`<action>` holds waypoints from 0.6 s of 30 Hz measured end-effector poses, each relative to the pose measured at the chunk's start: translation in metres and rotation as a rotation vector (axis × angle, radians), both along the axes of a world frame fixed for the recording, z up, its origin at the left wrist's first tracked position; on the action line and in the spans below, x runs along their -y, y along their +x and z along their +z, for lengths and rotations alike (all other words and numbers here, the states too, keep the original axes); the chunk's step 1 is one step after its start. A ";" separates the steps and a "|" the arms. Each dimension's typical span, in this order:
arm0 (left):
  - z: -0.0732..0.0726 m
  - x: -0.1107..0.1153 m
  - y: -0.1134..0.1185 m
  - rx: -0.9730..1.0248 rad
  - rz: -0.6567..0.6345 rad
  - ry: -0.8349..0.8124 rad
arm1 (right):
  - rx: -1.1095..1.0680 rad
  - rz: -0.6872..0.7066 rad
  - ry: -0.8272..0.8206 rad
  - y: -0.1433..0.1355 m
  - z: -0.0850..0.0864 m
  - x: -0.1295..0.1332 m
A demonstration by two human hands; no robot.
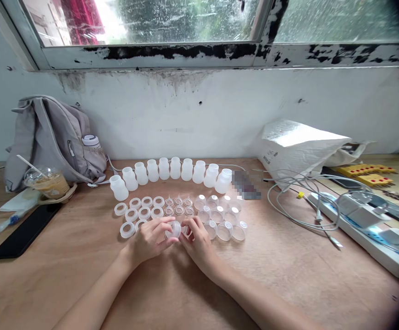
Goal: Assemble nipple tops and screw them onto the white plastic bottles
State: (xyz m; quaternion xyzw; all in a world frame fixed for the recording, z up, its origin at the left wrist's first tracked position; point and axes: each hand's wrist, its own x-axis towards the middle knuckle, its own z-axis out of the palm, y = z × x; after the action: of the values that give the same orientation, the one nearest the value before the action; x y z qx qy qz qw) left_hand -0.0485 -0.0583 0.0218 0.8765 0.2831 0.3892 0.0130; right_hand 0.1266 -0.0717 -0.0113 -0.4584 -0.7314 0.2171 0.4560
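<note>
My left hand is closed around a translucent round piece with ridges like a screw thread. Beside it, my right hand has its fingers curled over a small clear part, partly hidden by the fingertips. Several white screw rings lie in rows behind my left hand. Small clear silicone teats stand between the rings and a group of clear dome caps, which is behind and right of my right hand. Farther back, several frosted white bottles stand upright in an arc.
At left are a grey backpack, an iced drink cup and a black phone. At right lie coiled white cables, a power strip, a white bag and yellow blocks. A wall and window close off the back.
</note>
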 end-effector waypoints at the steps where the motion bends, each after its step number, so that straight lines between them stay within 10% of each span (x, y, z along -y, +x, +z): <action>1: 0.000 0.001 0.002 0.004 -0.012 0.010 | -0.028 0.011 -0.020 0.000 0.000 0.000; 18: -0.007 0.002 0.007 0.027 0.024 -0.059 | -0.579 0.238 -0.436 -0.002 0.011 0.003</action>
State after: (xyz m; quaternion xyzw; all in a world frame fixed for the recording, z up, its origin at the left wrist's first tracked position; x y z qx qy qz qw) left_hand -0.0419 -0.0599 0.0151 0.8670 0.3047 0.3925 0.0379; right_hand 0.1248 -0.0752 0.0000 -0.3763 -0.5570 0.5394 0.5072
